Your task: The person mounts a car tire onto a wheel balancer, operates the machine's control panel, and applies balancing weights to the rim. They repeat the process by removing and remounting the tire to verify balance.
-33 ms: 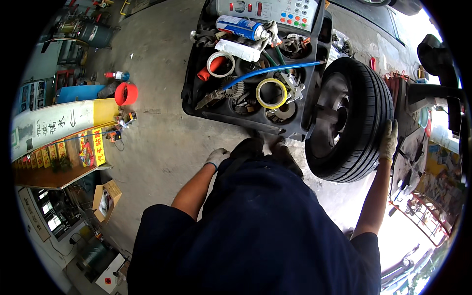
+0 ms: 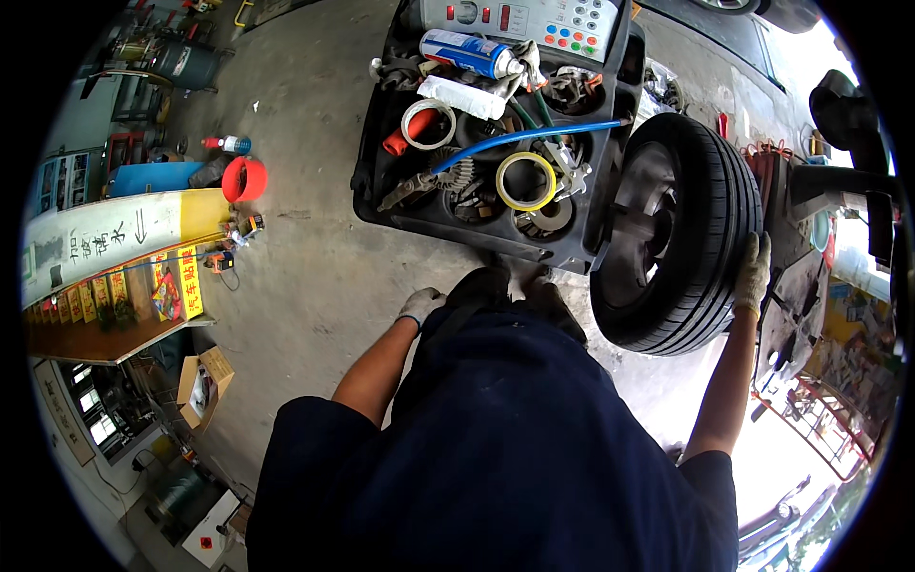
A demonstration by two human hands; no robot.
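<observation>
My right hand (image 2: 754, 272), in a pale work glove, lies along the outer tread of a black tyre on its wheel (image 2: 710, 224). Its fingers are stretched out and pressed to the rubber, not wrapped round it. The wheel stands upright at the right side of a balancing machine, its rim facing the machine. My left hand (image 2: 421, 305), also gloved, hangs by my left thigh with its fingers curled in, and no object shows in it. Nearest ahead of it is the machine's black tool tray (image 2: 381, 205).
On the tray lie a blue spray can (image 2: 467, 53), a blue-handled tool (image 2: 534, 134), a yellow-edged tape roll (image 2: 515, 202) and wheel-weight pliers (image 2: 570, 172). Above them is a button panel (image 2: 534, 24). A red bucket (image 2: 245, 179) and an open cardboard box (image 2: 215, 374) stand at left.
</observation>
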